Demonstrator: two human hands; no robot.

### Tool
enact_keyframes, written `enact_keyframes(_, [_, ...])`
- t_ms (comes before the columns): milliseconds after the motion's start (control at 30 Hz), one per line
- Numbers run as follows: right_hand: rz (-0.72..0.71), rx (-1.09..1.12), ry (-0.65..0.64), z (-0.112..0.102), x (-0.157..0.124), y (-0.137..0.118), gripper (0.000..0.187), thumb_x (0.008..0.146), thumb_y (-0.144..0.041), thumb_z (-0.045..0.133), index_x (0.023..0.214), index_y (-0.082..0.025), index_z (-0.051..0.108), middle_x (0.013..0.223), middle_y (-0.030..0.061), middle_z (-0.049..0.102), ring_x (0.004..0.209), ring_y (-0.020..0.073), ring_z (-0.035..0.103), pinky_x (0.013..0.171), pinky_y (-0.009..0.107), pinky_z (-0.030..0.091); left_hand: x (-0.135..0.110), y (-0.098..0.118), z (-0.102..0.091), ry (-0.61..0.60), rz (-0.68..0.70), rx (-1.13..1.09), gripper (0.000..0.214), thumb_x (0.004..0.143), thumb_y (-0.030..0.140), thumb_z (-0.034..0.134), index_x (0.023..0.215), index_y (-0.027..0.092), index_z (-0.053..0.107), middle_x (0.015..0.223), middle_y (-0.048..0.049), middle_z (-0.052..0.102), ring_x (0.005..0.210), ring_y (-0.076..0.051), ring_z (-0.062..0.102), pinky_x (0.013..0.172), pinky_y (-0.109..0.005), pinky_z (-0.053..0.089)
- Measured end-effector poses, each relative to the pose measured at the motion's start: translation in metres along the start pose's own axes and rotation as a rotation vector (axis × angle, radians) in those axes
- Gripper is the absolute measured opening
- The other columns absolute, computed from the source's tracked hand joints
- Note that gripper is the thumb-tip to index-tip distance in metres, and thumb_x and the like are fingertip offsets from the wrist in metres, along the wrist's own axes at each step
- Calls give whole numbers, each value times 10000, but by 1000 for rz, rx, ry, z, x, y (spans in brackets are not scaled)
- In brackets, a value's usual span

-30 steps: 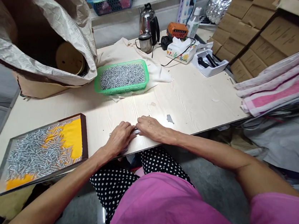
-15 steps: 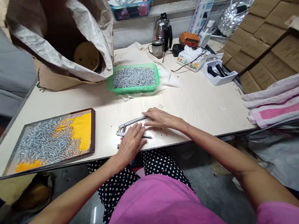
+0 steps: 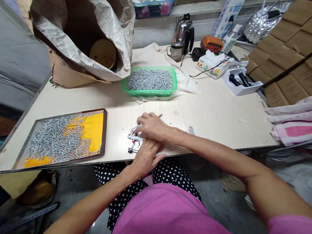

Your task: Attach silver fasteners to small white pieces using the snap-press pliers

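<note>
A silver plier-like hand tool [image 3: 135,138], with a spring, a red part and a black knob at its head, lies on the table near the front edge. My left hand [image 3: 146,157] lies palm down over its handles, holding it against the tabletop, thumb out to the side. Across the left fingertips reaches my right hand [image 3: 153,127], its fingers bent together at the tool's head. They are slightly blurred, and anything between them is hidden. To the left, a shallow tray [image 3: 104,131] holds many small silver metal pins over a yellow lining.
A green plastic basket [image 3: 147,92] of similar pins stands behind my hands. A large open sack [image 3: 73,73] occupies the back left. Further back are a metal kettle [image 3: 182,31], an orange battery [image 3: 211,43], a tissue box [image 3: 211,65] and a white tray [image 3: 238,89]. Cartons [image 3: 295,50] are stacked right.
My right hand has moved from the tool's upper handle to its head, crossing over my left fingertips. The tool's handles are now mostly covered. The whole view has shifted slightly.
</note>
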State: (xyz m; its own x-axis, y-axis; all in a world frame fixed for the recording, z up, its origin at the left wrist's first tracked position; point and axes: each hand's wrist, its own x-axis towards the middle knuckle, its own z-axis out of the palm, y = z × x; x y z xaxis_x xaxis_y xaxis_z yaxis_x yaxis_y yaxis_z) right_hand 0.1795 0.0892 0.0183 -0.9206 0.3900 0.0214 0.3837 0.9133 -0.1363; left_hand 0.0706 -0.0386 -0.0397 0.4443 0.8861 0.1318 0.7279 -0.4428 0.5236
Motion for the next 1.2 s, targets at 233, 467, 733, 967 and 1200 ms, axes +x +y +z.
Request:
enact_keyframes(233, [-350, -74, -17, 24, 40, -50, 159, 943, -195, 621, 822, -202, 724, 1052, 91, 664, 1074, 272, 493, 808, 395, 350, -6, 0, 10, -74, -68, 2, 536, 954, 461, 602, 1398, 162, 563, 1327, -183, 667, 1277, -393, 596, 1094, -573, 467])
enact_keyframes(467, [-114, 179, 352, -8, 52, -27, 157, 976, -168, 518, 956, -159, 673, 908, 67, 682, 873, 194, 546, 785, 331, 392, -32, -7, -36, 138, 120, 123, 283, 1028, 306, 463, 1181, 225, 687, 1176, -127, 716, 1157, -271, 648, 1011, -468, 537])
enact_keyframes(733, [380, -39, 738, -104, 28, 79, 213, 989, -256, 538, 1128, -165, 670, 1075, 133, 647, 1015, 281, 585, 874, 415, 458, -26, -148, -165, 365, -508, 561, 277, 970, 236, 454, 986, 205, 729, 1025, -119, 718, 992, -296, 586, 881, -433, 499])
enact_keyframes(967, [269, 143, 575, -55, -11, 55, 204, 1007, -293, 513, 1069, -189, 678, 1043, 102, 652, 938, 248, 642, 829, 397, 527, -17, -193, -173, 155, -598, 531, 293, 845, 116, 466, 921, 196, 737, 994, -135, 725, 997, -308, 593, 903, -418, 476])
enact_keyframes(1200, [331, 402, 507, -4, -47, 38, 222, 1016, -326, 479, 1022, -223, 676, 1038, 88, 677, 880, 227, 677, 796, 395, 552, -61, -215, -197, 223, -684, 577, 350, 919, 230, 406, 996, 156, 739, 1084, -149, 721, 1085, -312, 603, 1004, -435, 444])
